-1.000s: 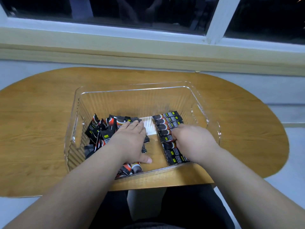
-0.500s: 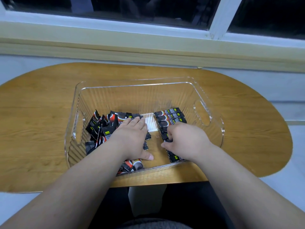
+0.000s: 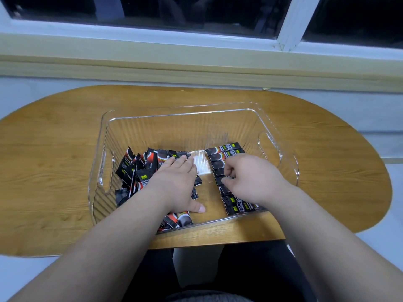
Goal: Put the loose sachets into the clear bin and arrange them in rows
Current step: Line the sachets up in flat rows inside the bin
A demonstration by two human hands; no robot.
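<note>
A clear ribbed plastic bin (image 3: 181, 112) stands on the wooden table. Inside it on the left lies a loose heap of black and red sachets (image 3: 139, 168). My left hand (image 3: 177, 184) rests flat on that heap, fingers straight. Along the bin's right side a neat row of sachets (image 3: 224, 150) lies side by side. My right hand (image 3: 250, 177) is over the middle of this row, its fingers curled and pinching one sachet there. Part of the row is hidden under that hand.
The oval wooden table (image 3: 54, 171) ends close to my body, with its near edge just below the bin. A window sill (image 3: 196, 62) and a dark window run along the far side. The bin has handle cut-outs (image 3: 269, 149) at both ends.
My right hand has slid a little further away along the row and its fingers have curled onto a sachet. My left hand has stayed flat on the heap.
</note>
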